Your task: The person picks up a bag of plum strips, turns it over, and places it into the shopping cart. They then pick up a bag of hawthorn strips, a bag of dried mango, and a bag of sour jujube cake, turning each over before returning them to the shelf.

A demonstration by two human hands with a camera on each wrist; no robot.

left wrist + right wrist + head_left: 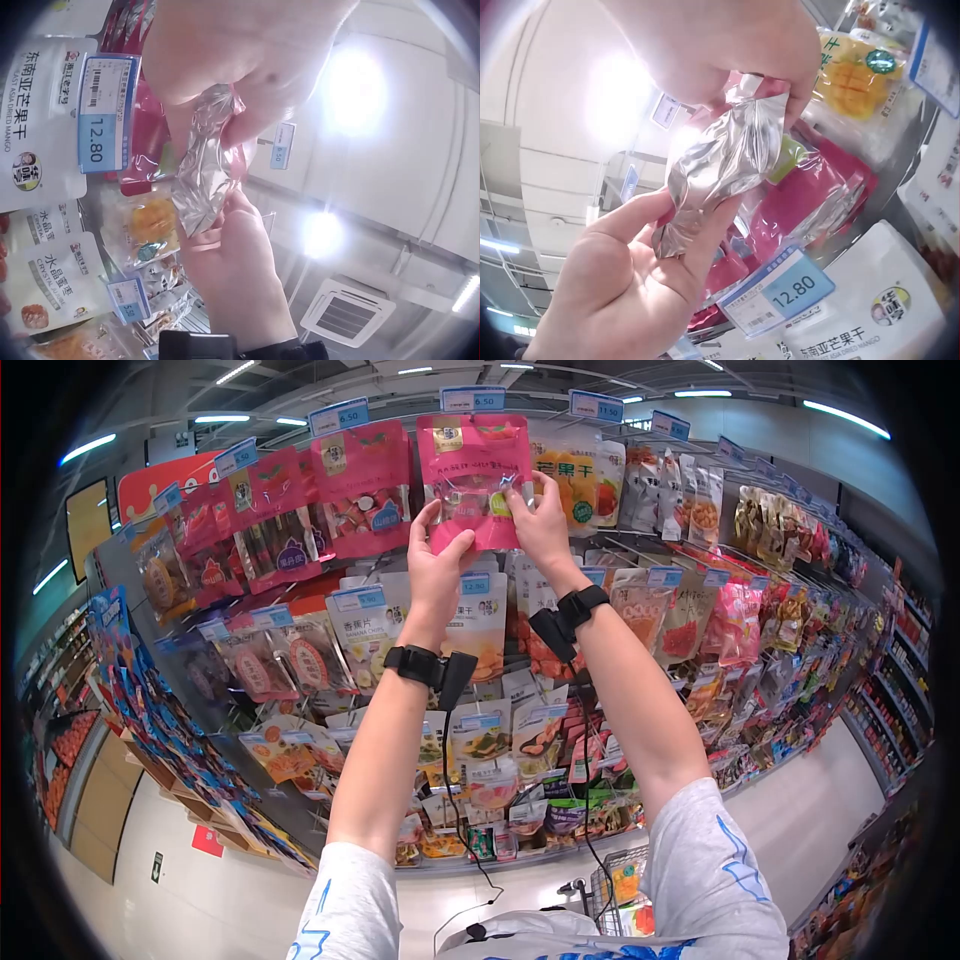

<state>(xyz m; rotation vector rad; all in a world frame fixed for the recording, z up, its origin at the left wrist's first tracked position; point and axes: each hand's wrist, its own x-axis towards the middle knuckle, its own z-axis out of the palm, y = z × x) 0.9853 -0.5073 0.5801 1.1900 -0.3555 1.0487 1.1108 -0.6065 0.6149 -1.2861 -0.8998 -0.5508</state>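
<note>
A pink snack pouch with a clear window is held up at the top row of the rack. My left hand grips its lower left corner, thumb across the front. At the lower right corner my right hand pinches it between thumb and fingers. From below, the pouch's silvery bottom shows crinkled in the left wrist view, with both hands around it. The right wrist view shows this same foil bottom between the hands. Other pink pouches hang just to the left.
Mango pouches hang right of the held pouch. A 12.80 price tag juts out below the hands. White dried-mango bags hang on the row beneath. A wire cart stands low by my body.
</note>
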